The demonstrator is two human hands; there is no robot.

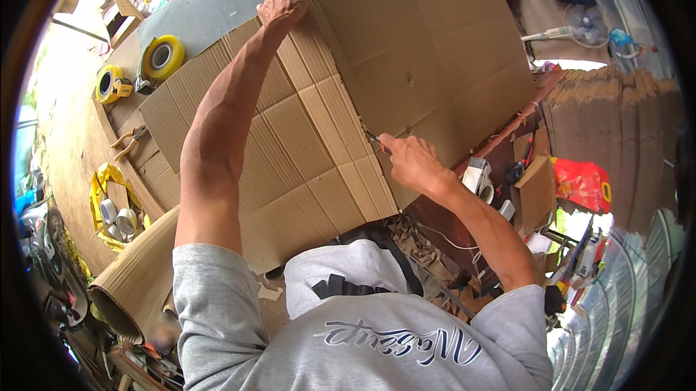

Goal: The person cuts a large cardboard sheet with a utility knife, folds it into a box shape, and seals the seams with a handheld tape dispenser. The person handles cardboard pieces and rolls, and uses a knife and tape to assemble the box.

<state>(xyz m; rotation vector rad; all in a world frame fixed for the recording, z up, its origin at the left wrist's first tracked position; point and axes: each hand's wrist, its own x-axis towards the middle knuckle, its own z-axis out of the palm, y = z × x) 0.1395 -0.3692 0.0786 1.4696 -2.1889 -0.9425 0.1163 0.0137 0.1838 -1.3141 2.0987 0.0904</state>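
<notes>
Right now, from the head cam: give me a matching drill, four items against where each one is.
Items:
1. left hand
2. right hand
3. yellow tape rolls
4. red bag

Places:
A. right of the bench, near stacked cardboard
B. far edge of the cardboard sheet
C. left of the sheet, on the table
D. at the sheet's seam, holding a small tool

Pairs: 1-B, 2-D, 3-C, 4-A

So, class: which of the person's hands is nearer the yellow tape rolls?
Left. The left hand presses the cardboard's far edge, closer to the tape rolls; the right hand cuts further away.
</notes>
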